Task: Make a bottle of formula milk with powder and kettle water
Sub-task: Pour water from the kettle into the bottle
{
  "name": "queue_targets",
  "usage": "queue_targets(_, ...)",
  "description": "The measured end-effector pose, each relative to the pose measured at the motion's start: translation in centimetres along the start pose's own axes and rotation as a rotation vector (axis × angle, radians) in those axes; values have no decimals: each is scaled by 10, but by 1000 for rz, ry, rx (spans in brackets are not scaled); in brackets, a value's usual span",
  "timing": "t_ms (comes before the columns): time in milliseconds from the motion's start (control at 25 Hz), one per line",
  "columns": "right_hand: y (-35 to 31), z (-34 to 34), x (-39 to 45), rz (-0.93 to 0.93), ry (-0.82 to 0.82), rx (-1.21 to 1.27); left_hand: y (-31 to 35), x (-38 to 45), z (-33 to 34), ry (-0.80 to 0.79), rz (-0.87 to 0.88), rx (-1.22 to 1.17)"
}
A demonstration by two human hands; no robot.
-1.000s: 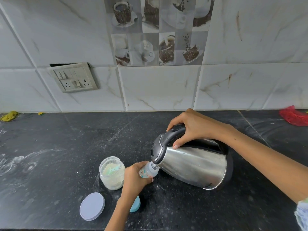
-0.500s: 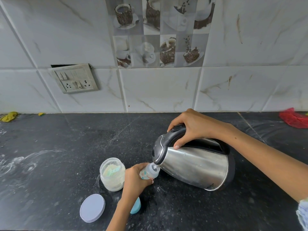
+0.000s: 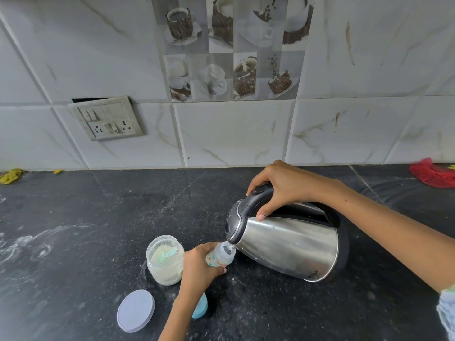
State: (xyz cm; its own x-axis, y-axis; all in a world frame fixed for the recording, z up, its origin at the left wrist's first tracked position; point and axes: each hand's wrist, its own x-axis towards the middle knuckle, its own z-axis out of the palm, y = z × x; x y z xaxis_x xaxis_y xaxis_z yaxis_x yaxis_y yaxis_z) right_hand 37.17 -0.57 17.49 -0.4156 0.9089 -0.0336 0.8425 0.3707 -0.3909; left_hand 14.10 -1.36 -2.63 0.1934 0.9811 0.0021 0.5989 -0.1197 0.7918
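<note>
Head view: R hand (image 3: pixel 290 187) wrapped round the black handle of the steel kettle (image 3: pixel 290 244), tipped hard over, spout right at the mouth of the small clear plastic baby bottle (image 3: pixel 220 254). L hand (image 3: pixel 198 267) fingers closed round the bottle body, holding it upright on the black stone counter (image 3: pixel 98 217), just beside the open clear jar of pale powder (image 3: pixel 165 259). Jar's round lilac lid (image 3: pixel 136 314) lies flat nearby; a blue cap (image 3: pixel 200 308) sits partly hidden behind the L wrist. Step: water pour, prob. mid-fill; level not readable. Next: right the kettle w/o splashing, set it down, then deal w/ powder and cap.
</note>
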Motion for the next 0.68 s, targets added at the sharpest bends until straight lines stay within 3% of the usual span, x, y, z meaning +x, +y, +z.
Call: queue_targets(680,2,-3,7,12,-57,-11,0,0,1,14,3,18)
